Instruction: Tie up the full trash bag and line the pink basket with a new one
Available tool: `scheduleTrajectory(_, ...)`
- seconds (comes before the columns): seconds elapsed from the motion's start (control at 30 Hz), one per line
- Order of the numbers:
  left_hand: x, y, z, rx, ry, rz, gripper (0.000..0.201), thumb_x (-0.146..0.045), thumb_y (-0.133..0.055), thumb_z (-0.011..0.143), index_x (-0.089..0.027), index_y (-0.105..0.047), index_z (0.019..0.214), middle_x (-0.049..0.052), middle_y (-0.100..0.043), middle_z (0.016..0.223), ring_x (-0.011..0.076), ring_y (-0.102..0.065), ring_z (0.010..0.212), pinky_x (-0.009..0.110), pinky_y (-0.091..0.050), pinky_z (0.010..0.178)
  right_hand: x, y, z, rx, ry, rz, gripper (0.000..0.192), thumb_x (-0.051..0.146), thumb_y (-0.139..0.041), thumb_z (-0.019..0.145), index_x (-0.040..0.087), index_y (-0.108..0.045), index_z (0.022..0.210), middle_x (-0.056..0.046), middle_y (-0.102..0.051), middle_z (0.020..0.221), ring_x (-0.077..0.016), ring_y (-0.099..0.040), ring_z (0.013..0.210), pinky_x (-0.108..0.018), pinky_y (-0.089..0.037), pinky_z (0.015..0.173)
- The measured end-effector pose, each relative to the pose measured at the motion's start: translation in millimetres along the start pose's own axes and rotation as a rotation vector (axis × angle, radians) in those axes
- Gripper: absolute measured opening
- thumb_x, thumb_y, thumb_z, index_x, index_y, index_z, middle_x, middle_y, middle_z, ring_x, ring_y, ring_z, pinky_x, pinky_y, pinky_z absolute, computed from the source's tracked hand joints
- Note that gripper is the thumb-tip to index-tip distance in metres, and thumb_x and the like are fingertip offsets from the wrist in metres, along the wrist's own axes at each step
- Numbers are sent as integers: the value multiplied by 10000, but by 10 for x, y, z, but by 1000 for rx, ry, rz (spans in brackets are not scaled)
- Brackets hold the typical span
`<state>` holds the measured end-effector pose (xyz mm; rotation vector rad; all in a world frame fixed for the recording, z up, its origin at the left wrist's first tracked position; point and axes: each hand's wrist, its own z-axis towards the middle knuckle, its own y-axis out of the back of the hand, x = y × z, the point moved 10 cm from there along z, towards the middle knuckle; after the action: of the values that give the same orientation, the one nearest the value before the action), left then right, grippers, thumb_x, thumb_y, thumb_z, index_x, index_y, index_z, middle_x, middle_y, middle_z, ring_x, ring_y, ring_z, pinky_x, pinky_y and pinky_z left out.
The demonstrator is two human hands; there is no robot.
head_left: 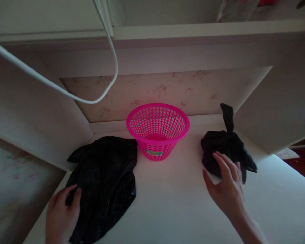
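A large crumpled black plastic bag [104,186] lies on the white surface at the left. My left hand [62,213] is at its left edge, thumb and fingers curled around a bit of the plastic. At the right sits a smaller black plastic bag [216,145], bunched up, with a twisted end sticking upward. My right hand [227,183] is over the near side of this bag, fingers spread and thumb apart. Between the two bags stands a bright pink perforated plastic basket [156,149], upright, with a small label on its front.
A white cable [91,101] loops down in front at the upper left. Above runs a white shelf edge [167,32], with white side panels [274,105] to either side. Flowered wallpaper [162,89] backs the white surface [173,206]. A white piece [287,153] shows at the far right.
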<state>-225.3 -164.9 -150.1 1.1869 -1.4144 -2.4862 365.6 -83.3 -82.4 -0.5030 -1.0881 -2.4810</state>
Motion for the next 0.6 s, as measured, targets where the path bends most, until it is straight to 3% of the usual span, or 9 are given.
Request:
scheduleTrajectory(0.1, 160, 46, 140, -30, -25, 202, 593, -575, -464, 879, -105, -691, 1158, 270, -668, 1207, 471, -565, 1283, 611, -430, 1126, 112, -706, -272, 312, -254, 377, 415, 536, -651, 906, 229, -674, 1184, -137, -738, 1193, -309, -722, 1068, -513, -554, 997)
scheduleTrajectory(0.2, 481, -21, 231, 40, 148, 190, 746, -616, -474, 865, -40, -626, 1314, 318, -594, 1389, 504, -444, 1432, 641, -339, 1189, 311, -1544, -689, 687, -566, 760, 525, 672, -693, 804, 232, -676, 1090, -117, -747, 1103, -274, -723, 980, -423, -580, 891)
scheduleTrajectory(0.27, 696, -93, 226, 93, 287, 85, 818, -619, -525, 825, -21, -573, 1381, 317, -559, 1456, 510, -380, 1488, 646, -287, 1219, 512, -1900, -873, 811, -629, 846, 612, 735, -704, 742, 228, -675, 1085, -114, -756, 1059, -278, -717, 964, -430, -582, 872)
scheduleTrajectory(0.33, 819, -206, 170, 169, 361, -26, 820, -607, -581, 786, -37, -578, 1375, 292, -610, 1416, 495, -469, 1438, 616, -334, 1211, 726, -2163, -1028, 913, -650, 878, 661, 749, -703, 731, 224, -673, 1130, -127, -756, 1109, -279, -718, 981, -435, -586, 859)
scheduleTrajectory(0.43, 822, -372, -9, 270, 384, -152, 759, -590, -612, 770, -90, -607, 1340, 224, -725, 1271, 415, -685, 1220, 520, -501, 1101, 1072, -2434, -1230, 1060, -662, 924, 745, 699, -719, 760, 223, -612, 1323, -160, -677, 1340, -266, -701, 1096, -404, -582, 885)
scheduleTrajectory(0.5, 714, -478, -204, 331, 404, -301, 727, -543, -649, 761, -125, -606, 1353, 184, -744, 1273, 367, -702, 1210, 462, -525, 1079, 1295, -2547, -1310, 1136, -640, 949, 822, 636, -719, 795, 226, -502, 1475, -174, -603, 1440, -240, -697, 1082, -371, -581, 855)
scheduleTrajectory(0.6, 365, -690, -613, 504, 489, -663, 672, -311, -756, 651, -169, -670, 1302, 134, -747, 1310, 345, -649, 1298, 410, -496, 1100, 1604, -2625, -1371, 1249, -551, 978, 865, 492, -709, 832, 229, -376, 1587, -148, -660, 1318, -171, -685, 784, -320, -553, 671)
